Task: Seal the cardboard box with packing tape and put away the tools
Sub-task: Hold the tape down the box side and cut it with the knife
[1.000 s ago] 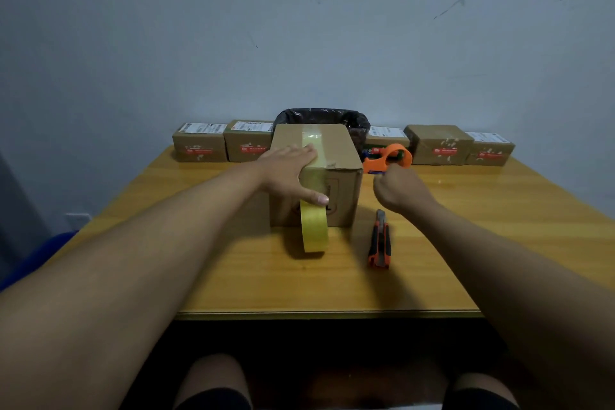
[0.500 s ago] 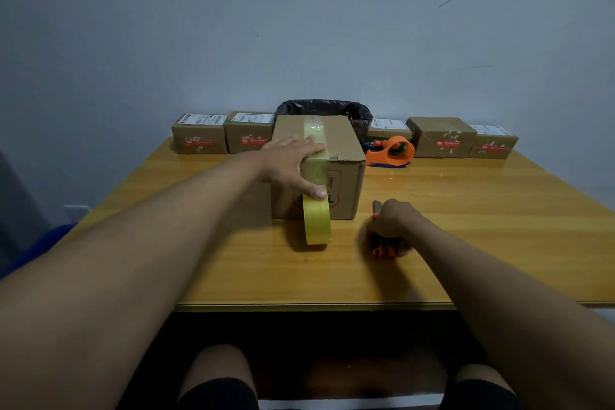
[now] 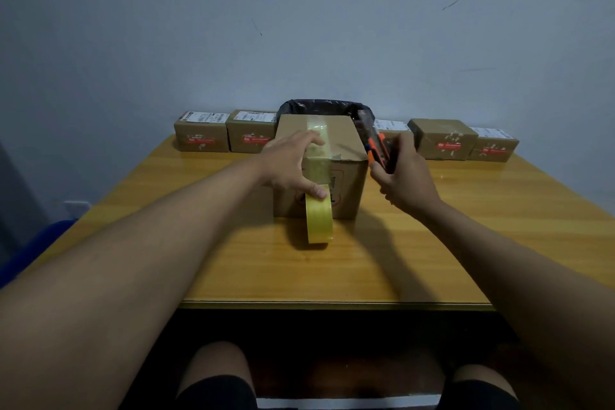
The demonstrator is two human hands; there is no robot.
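A brown cardboard box stands mid-table with a strip of yellowish packing tape along its top and down its front. The tape roll stands on edge on the table against the box front, still joined to the strip. My left hand lies flat on the box's near top edge, thumb pressing the tape on the front face. My right hand is raised beside the box's right top corner, shut on an orange and black utility knife that points up and away.
A row of small taped parcels lines the back edge of the wooden table, with more parcels on the right. A bin with a black liner stands behind the box. The tape dispenser is hidden behind my right hand.
My right hand set the orange dispenser down at the back, then picked the utility knife off the table and lifted it to the box's right top corner. The left hand stayed put.
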